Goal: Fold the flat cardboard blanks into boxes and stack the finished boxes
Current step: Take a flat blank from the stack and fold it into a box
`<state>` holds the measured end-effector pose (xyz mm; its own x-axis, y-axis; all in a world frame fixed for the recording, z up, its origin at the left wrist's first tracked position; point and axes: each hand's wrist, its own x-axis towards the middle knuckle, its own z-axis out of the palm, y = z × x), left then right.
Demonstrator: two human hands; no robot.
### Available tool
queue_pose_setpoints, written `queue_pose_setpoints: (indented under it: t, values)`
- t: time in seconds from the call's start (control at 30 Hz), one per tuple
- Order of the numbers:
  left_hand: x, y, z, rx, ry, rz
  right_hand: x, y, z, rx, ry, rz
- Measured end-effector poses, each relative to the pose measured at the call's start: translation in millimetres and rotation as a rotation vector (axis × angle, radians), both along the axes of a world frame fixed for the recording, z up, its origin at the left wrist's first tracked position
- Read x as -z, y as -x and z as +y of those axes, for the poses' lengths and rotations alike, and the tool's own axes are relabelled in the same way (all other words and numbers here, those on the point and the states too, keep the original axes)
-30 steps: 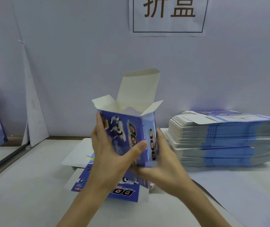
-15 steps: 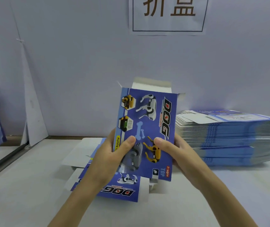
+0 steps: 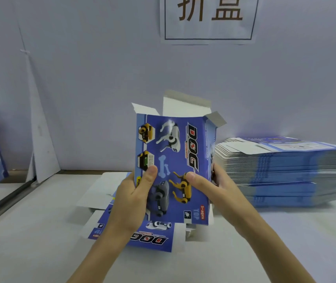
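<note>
Grip is the risk: left hand (image 3: pixel 131 198) and right hand (image 3: pixel 214 190) clasp the lower half of the open-topped box (image 3: pixel 175 148), held upright at frame centre above a flat blank (image 3: pixel 150 240) on the counter (image 3: pixel 30 242), where hard squeezing could crease its panel.

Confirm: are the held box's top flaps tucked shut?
No, the white flaps at the top of the box stand open, untucked.
</note>
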<state>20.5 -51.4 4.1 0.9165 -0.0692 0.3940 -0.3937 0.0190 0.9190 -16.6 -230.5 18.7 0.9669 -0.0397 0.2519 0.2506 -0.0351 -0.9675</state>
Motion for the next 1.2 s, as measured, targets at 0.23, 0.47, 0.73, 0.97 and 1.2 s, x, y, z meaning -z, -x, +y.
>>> queue_pose_setpoints:
  t: [0.23, 0.47, 0.73, 0.97, 1.2]
  values:
    - [1.2, -3.9, 2.8, -0.018, -0.016, -0.071, 1.2, 0.1, 1.0, -0.052, -0.076, 0.032]
    - [-12.5, -19.2, 40.2, 0.425, -0.227, 0.193, 4.9, -4.1, 4.2, -0.047, -0.128, 0.024]
    - [-40.4, -16.5, 109.0, 0.302, -0.141, 0.167, 19.2, -14.3, 11.8, 0.002, 0.117, 0.211]
    - [-73.3, -31.2, 176.6, -0.296, 0.394, 0.267, 24.1, -30.2, 15.9, 0.061, 0.124, 0.351]
    - [-120.4, -75.3, 199.7, -0.314, 0.791, -0.079, 23.3, -30.0, 19.1, 0.033, 0.072, 0.395]
